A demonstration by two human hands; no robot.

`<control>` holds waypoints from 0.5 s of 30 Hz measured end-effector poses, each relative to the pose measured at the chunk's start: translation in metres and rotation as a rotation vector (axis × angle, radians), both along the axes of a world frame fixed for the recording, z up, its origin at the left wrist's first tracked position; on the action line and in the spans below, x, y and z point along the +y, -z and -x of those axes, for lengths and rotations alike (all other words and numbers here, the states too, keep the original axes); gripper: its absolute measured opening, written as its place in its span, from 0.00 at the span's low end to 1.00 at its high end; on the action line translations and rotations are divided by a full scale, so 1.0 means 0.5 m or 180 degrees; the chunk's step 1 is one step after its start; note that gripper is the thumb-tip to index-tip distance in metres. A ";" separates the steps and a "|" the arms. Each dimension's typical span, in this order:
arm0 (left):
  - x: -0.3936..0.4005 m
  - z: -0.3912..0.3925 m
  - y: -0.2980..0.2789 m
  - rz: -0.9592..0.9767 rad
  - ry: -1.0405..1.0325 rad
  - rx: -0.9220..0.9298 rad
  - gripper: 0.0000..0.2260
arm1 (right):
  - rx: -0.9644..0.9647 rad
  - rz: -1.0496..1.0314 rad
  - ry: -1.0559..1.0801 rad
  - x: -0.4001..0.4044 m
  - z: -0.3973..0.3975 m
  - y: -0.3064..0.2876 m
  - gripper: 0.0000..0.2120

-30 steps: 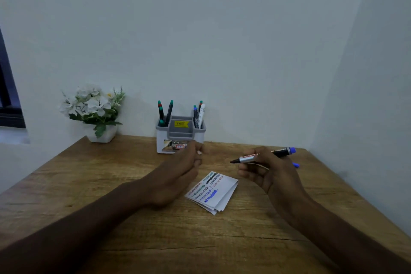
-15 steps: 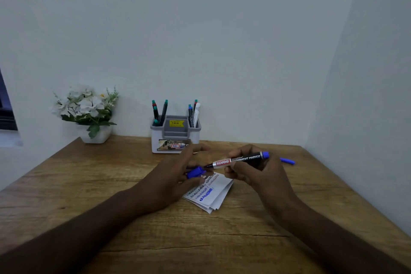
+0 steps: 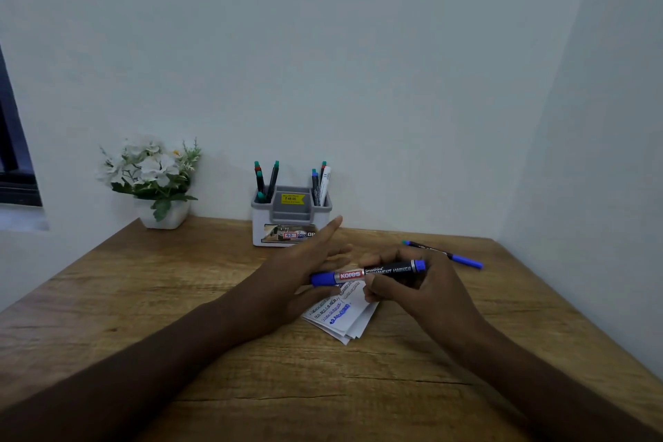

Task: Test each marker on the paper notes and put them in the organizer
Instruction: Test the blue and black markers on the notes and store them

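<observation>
My right hand (image 3: pixel 430 294) grips a black Kores permanent marker (image 3: pixel 376 271) by its barrel and holds it level above the paper notes (image 3: pixel 344 319). The blue cap sits on the marker's left end. My left hand (image 3: pixel 297 262) lies against that capped end, its fingers stretched out straight. The notes are a small fanned stack with coloured scribbles, partly hidden under both hands. Behind my hands, against the wall, stands the grey-and-white organizer (image 3: pixel 287 226) with several markers upright in its two side slots.
A thin pen with a blue cap (image 3: pixel 445 254) lies on the wooden table (image 3: pixel 143 298) to the right, near the side wall. A white pot of white flowers (image 3: pixel 158 183) sits at the back left. Walls close the table at the back and right.
One second ago the marker's tip was bare in my right hand. My left hand brought the blue cap to it, and now the cap is on the tip.
</observation>
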State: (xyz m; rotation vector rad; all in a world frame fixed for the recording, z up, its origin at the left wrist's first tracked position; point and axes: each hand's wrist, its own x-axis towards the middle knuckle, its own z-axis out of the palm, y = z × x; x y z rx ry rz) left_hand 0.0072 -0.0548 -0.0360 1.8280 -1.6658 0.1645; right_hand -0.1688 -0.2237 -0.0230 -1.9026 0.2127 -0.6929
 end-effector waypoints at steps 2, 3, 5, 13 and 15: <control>0.005 -0.005 -0.005 -0.0122 -0.0119 -0.0356 0.28 | 0.0076 0.0266 -0.0054 0.001 0.002 -0.004 0.12; 0.006 -0.007 -0.008 -0.0261 -0.0189 -0.0566 0.24 | 0.0089 0.0435 -0.0083 0.003 0.003 -0.005 0.14; 0.008 -0.014 -0.016 -0.0666 -0.0436 -0.0906 0.19 | 0.0053 0.0674 -0.0079 0.006 0.005 -0.007 0.13; -0.015 0.015 -0.019 -0.1030 -0.0832 -0.1478 0.12 | -0.0260 0.0240 -0.0083 0.008 0.019 -0.002 0.11; -0.017 0.019 -0.011 -0.1055 -0.0806 -0.1412 0.12 | -0.0239 0.0098 -0.0063 0.009 0.017 0.003 0.11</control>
